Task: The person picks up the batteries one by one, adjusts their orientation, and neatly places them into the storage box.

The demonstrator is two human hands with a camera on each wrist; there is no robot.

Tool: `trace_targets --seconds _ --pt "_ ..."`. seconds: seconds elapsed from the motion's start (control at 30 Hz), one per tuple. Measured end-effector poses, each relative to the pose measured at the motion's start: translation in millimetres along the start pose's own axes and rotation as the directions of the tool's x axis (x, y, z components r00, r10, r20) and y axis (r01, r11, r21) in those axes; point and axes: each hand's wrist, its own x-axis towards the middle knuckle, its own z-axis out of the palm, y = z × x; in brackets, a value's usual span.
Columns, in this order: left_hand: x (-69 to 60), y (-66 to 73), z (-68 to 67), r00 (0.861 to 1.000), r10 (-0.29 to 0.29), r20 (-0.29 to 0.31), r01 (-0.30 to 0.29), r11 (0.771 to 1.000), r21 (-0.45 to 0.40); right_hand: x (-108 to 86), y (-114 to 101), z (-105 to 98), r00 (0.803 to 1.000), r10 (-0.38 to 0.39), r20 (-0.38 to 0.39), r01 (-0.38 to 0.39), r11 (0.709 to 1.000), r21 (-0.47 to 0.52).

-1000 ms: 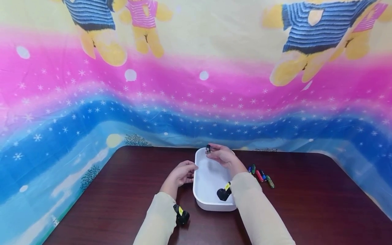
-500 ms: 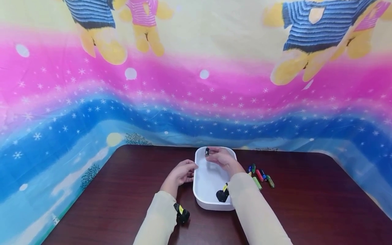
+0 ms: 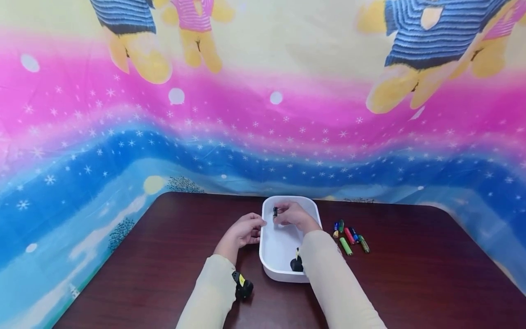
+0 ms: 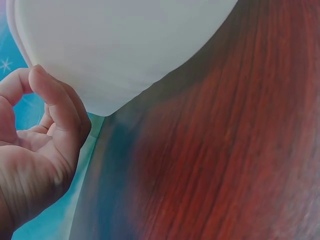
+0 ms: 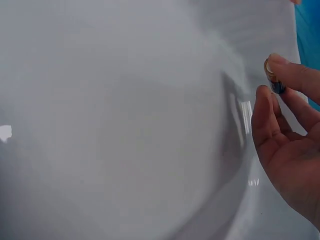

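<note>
Batt (image 3: 275, 213) in R hand (image 3: 294, 216) over tray (image 3: 276, 257), L hand (image 3: 244, 230) @ its edge

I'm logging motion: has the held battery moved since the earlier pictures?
Yes: against the table in the head view, the battery in the right hand has shifted down the picture and slightly left.

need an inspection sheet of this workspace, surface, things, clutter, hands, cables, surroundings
Surface: dark reddish wood-grain table.
Job's things: white tray upright on the table; dark battery held inside it; six colored batteries lying to its right.
Clutter: nothing seen.
Left hand: pinches the tray's left rim.
Right hand: pinches the dark battery.
Cables: nothing seen.
Surroundings: printed cloth behind the table, with bears and snowflakes.
</note>
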Motion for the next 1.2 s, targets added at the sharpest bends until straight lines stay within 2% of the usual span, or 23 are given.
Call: trace_targets --seconds 0.27,0.5,0.73,0.97,1.2 --pt "-1.5 1.8 -5.0 1.0 -0.014 0.019 0.014 1.0 0.004 4.7 5 6 0.999 -0.042 0.025 0.046 0.977 -0.207" --pt "-2.5 3.6 -6.1 0.999 -0.025 0.023 0.025 1.0 0.013 8.8 9 9 0.998 -0.044 0.047 0.054 0.971 -0.234" --pt "-2.3 2.1 -6.9 0.999 -0.028 0.021 0.028 1.0 0.009 3.3 8 13 0.992 -0.099 0.078 0.118 0.946 -0.3" --pt "-3.2 1.6 -6.3 0.999 -0.025 0.026 0.024 1.0 0.015 -2.3 2 15 0.993 -0.075 0.086 0.103 0.918 -0.383" --pt "-1.4 2.1 -6.6 0.999 -0.027 0.023 0.027 1.0 0.009 -0.4 1 15 0.991 -0.074 0.114 0.114 0.907 -0.404"
